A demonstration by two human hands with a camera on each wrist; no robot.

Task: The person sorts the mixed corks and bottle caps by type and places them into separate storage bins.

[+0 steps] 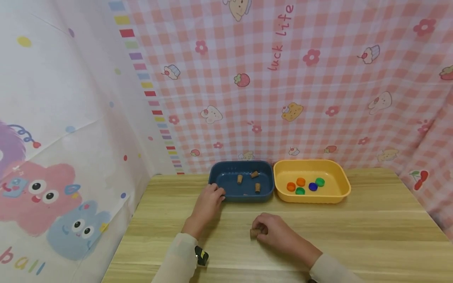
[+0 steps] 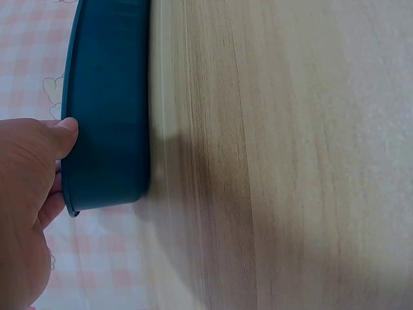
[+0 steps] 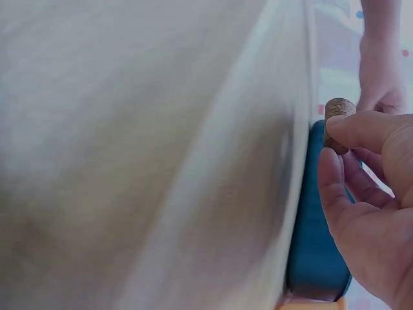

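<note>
My left hand (image 1: 208,199) grips the front left rim of a dark blue tray (image 1: 241,199). In the left wrist view its thumb (image 2: 67,126) presses the outer wall while the other fingers go over the rim, partly hidden. Inside the tray lie three corks, one of them a cork (image 1: 257,187) near the front wall. My right hand (image 1: 279,232) pinches another cork (image 3: 339,126) between thumb and fingers, in front of the tray and low over the wooden table (image 1: 226,251).
A yellow tray (image 1: 329,199) stands against the blue tray's right side, with several orange, green and blue caps in it, such as a blue cap (image 1: 313,186). Behind both trays hangs a pink checked cloth (image 1: 226,98). A white printed cloth (image 1: 116,157) hangs at the left.
</note>
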